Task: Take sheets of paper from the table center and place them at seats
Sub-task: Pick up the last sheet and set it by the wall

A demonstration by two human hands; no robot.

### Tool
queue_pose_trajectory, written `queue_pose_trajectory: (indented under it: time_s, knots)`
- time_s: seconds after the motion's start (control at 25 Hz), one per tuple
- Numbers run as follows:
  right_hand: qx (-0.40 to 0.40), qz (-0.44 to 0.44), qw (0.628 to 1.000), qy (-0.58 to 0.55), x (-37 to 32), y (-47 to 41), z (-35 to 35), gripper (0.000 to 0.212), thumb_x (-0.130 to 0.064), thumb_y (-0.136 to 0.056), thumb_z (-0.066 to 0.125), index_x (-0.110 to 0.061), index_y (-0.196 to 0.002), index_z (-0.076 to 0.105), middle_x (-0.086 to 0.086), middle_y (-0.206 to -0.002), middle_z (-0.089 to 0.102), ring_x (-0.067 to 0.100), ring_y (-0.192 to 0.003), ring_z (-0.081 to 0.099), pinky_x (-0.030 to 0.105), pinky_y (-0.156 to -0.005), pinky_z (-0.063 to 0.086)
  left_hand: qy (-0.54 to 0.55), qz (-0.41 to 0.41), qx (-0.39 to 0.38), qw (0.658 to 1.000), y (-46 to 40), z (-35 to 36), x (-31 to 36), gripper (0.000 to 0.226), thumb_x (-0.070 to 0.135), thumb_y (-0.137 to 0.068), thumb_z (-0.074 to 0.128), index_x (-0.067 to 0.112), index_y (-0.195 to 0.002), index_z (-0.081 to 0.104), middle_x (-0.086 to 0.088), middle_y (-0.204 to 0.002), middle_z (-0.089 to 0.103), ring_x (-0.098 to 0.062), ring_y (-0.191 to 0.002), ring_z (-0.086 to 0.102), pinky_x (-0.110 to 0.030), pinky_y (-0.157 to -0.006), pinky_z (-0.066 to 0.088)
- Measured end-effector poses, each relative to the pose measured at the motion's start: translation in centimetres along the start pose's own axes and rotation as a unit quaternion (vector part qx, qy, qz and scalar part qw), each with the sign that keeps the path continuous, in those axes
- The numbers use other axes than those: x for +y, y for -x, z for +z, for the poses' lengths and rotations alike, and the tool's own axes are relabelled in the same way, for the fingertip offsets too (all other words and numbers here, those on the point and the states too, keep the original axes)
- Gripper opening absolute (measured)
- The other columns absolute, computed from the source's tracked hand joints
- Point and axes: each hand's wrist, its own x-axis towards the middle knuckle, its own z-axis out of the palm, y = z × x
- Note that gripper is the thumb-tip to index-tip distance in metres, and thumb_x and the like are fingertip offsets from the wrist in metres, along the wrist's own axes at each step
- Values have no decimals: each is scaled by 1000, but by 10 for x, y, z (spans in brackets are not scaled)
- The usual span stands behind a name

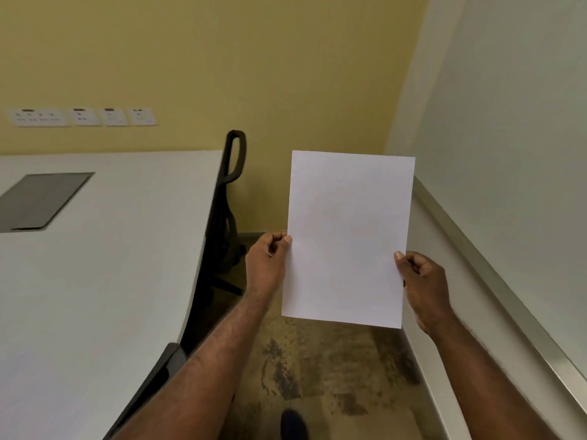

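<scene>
A blank white sheet of paper [347, 239] is held up in the air over the floor, to the right of the white table [104, 265]. My left hand [266, 258] pinches the sheet's left edge between thumb and fingers. My right hand [422, 284] pinches its right edge the same way. The sheet hangs upright and flat, clear of the table. No other sheets show in view.
A black office chair [230, 198] is pushed in at the table's right edge, and a second chair's back [152, 379] shows nearer to me. A grey panel [41, 200] is set in the tabletop. Wall sockets [84, 116] line the yellow wall. A white wall with a metal rail [495, 281] runs on the right.
</scene>
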Motion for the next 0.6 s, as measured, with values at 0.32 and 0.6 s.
queue_pose_trajectory:
  time_s: [0.32, 0.6]
  knots:
    - [-79, -16, 996, -23, -26, -223, 132, 25, -21, -94, 60, 0, -104, 68, 24, -108, 69, 29, -97, 64, 51, -98, 48, -15, 7, 91, 996, -205, 9, -8, 19, 37, -94, 56, 26, -105, 66, 21, -92, 64, 10, -84, 59, -8, -70, 42]
    - [-166, -49, 984, -44, -57, -368, 252, 22, -25, -94, 61, -6, -102, 69, 3, -92, 70, 21, -91, 63, 31, -88, 51, -13, 10, 199, 980, -340, -7, -4, 12, 36, -93, 56, 31, -99, 66, 16, -92, 68, 0, -82, 62, -23, -72, 53]
